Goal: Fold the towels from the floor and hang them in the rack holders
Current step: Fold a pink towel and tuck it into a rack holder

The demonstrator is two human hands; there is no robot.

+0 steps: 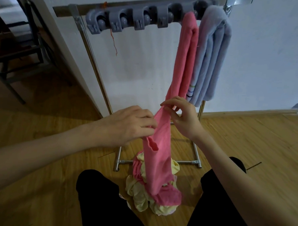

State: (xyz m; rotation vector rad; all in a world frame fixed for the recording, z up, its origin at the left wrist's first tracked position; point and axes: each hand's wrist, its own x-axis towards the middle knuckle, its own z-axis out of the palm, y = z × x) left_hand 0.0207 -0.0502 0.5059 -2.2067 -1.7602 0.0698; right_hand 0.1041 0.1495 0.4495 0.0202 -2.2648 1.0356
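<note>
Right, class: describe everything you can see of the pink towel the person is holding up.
The pink towel is a soft, thin-looking cloth with a slightly frayed edge. It is drawn up into a long, loosely bunched strip. The left hand grips one top edge and the right hand pinches the other. Its lower end rests on the pile of pink and pale yellow towels on the wooden floor.

The pink towel (160,157) is soft matt cloth with a slightly fuzzy nap and a frayed edge. The blue towel (210,61) hanging on the rack looks thicker and fluffier (terry, by the look of it). The heap (141,194) on the floor is thin, crumpled yellow and pink cloth. The holders (125,21) are grey moulded plastic, smooth with a dull sheen, and the rack (95,62) is bright metal tube. The floor (246,142) is grained wood with a low gloss; the wall (138,61) is matt white paint.
</note>
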